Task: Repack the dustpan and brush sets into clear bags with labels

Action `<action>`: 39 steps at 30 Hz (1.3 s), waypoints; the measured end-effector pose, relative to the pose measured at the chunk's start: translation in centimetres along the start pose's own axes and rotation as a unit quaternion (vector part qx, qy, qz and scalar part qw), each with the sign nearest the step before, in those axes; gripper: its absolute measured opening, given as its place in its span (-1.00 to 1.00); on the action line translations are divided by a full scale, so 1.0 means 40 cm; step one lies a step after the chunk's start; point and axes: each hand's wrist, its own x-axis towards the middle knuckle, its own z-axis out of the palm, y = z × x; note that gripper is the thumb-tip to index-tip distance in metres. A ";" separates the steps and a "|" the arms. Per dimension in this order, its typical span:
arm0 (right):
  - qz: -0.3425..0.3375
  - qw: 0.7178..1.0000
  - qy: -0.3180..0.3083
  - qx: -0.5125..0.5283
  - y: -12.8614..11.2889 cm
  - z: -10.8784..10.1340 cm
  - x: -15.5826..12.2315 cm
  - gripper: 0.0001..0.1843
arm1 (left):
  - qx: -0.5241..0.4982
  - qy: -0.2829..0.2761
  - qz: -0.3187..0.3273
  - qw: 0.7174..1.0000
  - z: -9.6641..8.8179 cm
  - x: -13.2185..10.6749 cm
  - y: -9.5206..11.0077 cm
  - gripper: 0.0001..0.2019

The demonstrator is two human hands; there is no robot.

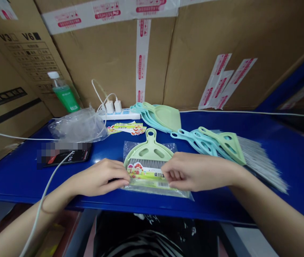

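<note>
A green mini dustpan and brush set (149, 150) lies in a clear plastic bag (168, 191) near the front edge of the blue table (288, 157). A colourful printed card (146, 173) crosses the bag. My left hand (101, 177) has its fingers curled and pinches the bag's left side beside the card. On the right side, my right hand (191, 171) also pinches the bag with curled fingers.
Stacked dustpans (159, 115) and a pile of small brushes (221, 142) lie behind. More printed cards (129, 128), a crumpled plastic bag (78, 125), a phone (63, 155), a power strip (117, 113) with chargers, a green bottle (65, 93) and cardboard boxes (221, 46) surround them.
</note>
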 end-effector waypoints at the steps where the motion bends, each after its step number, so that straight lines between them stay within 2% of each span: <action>1: 0.004 1.000 -0.001 0.005 0.001 -0.001 0.001 -0.79 | 0.004 0.002 -0.002 1.000 0.001 0.000 0.001 -0.72; 10: 0.021 1.000 -0.013 -0.006 0.000 -0.001 0.013 -0.75 | 0.046 0.027 -0.006 0.999 0.007 0.003 -0.003 -0.80; 18: 0.017 1.000 -0.023 0.005 0.003 0.000 0.011 -0.76 | 0.090 0.018 -0.021 0.996 0.011 0.004 -0.004 -0.76; 23: 0.018 1.000 0.007 0.003 0.005 0.001 0.003 -0.82 | 0.092 0.015 -0.029 0.995 0.012 0.002 -0.007 -0.75; 27: 0.041 0.998 0.032 -0.033 0.009 0.000 0.002 -0.80 | 0.095 0.025 -0.039 0.994 0.014 -0.001 -0.010 -0.77; 33: 0.067 0.995 0.029 -0.068 0.009 -0.001 0.007 -0.80 | 0.114 0.047 -0.042 0.991 0.024 -0.007 -0.020 -0.81; 39: 0.058 0.996 0.021 -0.069 0.010 -0.003 0.007 -0.79 | 0.135 0.049 -0.055 0.988 0.028 -0.009 -0.026 -0.85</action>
